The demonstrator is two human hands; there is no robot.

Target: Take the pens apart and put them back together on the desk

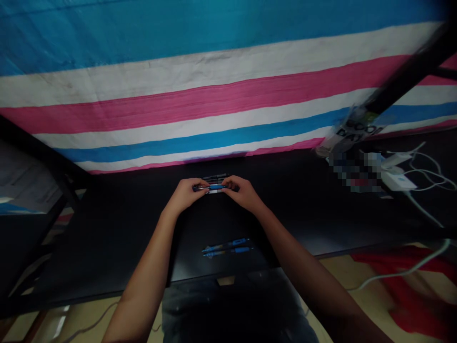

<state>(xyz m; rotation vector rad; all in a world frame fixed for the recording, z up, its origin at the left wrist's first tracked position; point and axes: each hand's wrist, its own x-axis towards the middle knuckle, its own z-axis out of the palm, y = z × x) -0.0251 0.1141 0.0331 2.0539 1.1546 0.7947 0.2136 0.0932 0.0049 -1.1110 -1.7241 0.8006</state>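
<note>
Both hands meet near the back of the black table, pinching the two ends of one blue pen (215, 187) that lies crosswise between them. My left hand (188, 192) is closed on its left end, my right hand (240, 190) on its right end. Just behind that pen, several dark pens (217, 177) lie side by side, partly covered by my fingers. A white pen or strip shows right below the held one. Closer to my body, two blue pens (228, 248) rest roughly parallel on the table.
The black table (124, 228) runs up to a striped blue, white and pink sheet (214, 100). At right stand a plastic cup with lettering (352, 131), a blurred-out patch, and a white power strip (398, 177) with cables. A dark metal post (410, 71) rises there. Red cloth lies below right.
</note>
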